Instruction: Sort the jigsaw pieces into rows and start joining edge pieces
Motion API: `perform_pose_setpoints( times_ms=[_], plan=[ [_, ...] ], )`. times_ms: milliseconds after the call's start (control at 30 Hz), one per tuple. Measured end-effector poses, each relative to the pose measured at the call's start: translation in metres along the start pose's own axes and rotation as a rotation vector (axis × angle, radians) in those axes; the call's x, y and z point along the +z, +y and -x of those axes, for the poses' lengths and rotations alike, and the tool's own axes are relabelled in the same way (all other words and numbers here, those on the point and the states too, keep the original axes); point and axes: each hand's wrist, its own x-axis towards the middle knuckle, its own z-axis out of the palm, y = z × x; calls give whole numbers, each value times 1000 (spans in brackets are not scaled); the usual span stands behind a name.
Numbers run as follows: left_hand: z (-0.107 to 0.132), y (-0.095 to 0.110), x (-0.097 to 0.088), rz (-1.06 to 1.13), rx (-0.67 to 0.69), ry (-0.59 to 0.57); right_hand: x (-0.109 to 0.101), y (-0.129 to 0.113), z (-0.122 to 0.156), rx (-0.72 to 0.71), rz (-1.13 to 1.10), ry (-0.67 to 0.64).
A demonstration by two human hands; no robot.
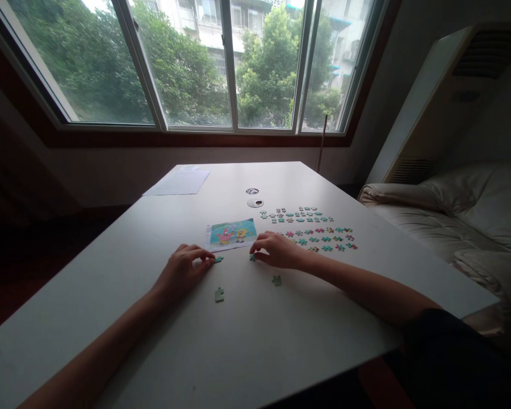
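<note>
My left hand [186, 266] rests on the table with its fingertips closed on a teal jigsaw puzzle piece [218, 259]. To the right, my right hand [276, 250] pinches another small teal piece, a jigsaw puzzle piece [252, 258], between thumb and fingers at the tabletop. Just beyond both hands lies a cartoon picture sheet [232, 234], partly touching the area of my right fingers. Nearer to me are two loose pieces: a greenish puzzle piece [219, 295] on the left and a second greenish piece [276, 280] below my right hand.
Several rows of loose puzzle pieces [309, 230] spread over the right of the white table [153, 227], beyond my right forearm. Two round discs [255, 203] lie farther back. White paper [176, 182] sits at the far left corner. A sofa [426, 216] stands right of the table.
</note>
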Motion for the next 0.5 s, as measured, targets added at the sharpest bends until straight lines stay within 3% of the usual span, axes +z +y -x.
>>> perform_pose_setpoints(
  times_ms=[200, 500],
  plan=[
    [1, 2, 1, -12, -16, 9, -2, 3, -1, 19, -24, -33],
    [0, 0, -2, 26, -22, -5, 5, 2, 1, 81, 14, 33]
  ],
)
